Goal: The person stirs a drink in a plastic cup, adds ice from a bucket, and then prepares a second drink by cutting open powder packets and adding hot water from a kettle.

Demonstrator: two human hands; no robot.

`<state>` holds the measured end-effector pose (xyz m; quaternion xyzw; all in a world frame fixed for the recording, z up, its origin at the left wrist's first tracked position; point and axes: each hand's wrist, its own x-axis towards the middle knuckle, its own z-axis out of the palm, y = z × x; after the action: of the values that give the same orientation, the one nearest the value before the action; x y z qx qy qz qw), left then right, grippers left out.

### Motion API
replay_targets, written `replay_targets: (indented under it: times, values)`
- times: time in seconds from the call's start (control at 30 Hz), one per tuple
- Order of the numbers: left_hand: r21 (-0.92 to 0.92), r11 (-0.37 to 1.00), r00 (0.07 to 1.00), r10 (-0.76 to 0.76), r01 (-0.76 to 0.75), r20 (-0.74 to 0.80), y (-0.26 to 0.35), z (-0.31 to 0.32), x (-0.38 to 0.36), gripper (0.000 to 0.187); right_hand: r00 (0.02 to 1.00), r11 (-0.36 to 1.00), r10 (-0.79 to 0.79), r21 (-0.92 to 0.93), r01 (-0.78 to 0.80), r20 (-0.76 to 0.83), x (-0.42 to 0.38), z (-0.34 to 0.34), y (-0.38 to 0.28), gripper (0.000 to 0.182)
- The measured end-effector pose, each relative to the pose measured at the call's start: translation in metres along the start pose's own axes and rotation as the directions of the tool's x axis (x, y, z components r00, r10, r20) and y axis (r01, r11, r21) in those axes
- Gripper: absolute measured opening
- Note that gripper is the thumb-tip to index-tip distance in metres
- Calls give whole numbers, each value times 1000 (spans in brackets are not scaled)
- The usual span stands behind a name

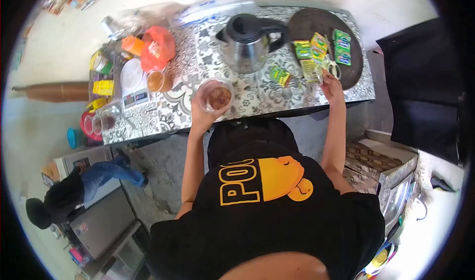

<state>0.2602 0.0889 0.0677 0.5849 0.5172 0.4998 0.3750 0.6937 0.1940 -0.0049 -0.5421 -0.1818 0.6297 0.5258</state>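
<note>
One kettle, one dark round tray, one held glass, one lidded orange jar.

black-and-white patterned counter, green-yellow packets

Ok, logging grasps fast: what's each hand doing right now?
Left hand: closed around a glass cup of brownish drink.
Right hand: on a small packet by the dark tray; grip unclear.
</note>
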Motion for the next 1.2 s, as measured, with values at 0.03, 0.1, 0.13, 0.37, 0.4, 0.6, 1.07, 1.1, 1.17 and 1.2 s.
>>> replay_targets:
  times: [0.03, 0.1, 0.13, 0.37, 0.4, 0.6, 1.07, 1.1, 1.17, 1.2]
  values:
    - [-11, 1000, 1000, 15, -14, 22, 11, 14, 4, 61, 999, 996, -52, -69, 51, -13, 11, -14, -4, 38]
    - [93, 995, 993, -36, 25, 117, 37, 42, 6, 62, 985, 956, -171, -246, 161, -22, 25, -36, -9, 38]
    - [58, 998, 989, -26, 18, 145, 32, 55, 8, 61, 977, 908, -202, -387, 159, -73, 30, -39, -9, 39]
    - [-180, 984, 970, 52, -9, 238, 46, 144, 50, 61, 876, 548, -458, -823, 147, -149, 61, -62, 12, 21]
    - [-11, 994, 961, 107, -108, 257, 59, 148, 56, 61, 831, 444, -550, -872, 209, -81, 61, -64, 16, 19]
    - [-74, 995, 991, 72, -64, 113, 74, 150, 57, 65, 786, 179, -618, -970, 161, 16, 21, -24, 2, 30]
    - [-189, 982, 891, -108, 26, -441, 38, 56, -24, 74, 912, 735, -268, -678, -15, -311, -63, 292, -19, 48]
    - [-182, 983, 878, -112, 28, -465, 41, 50, -28, 74, 958, 851, -287, -453, 265, 20, -40, 267, 4, 48]
    - [-65, 998, 861, -30, -4, -507, 50, 40, -36, 73, 908, 952, -290, -11, 307, 303, 0, 245, 16, 38]
    - [-62, 998, 849, -32, -1, -527, 55, 38, -39, 72, 909, 951, -309, 67, 303, 279, 9, 254, 13, 33]
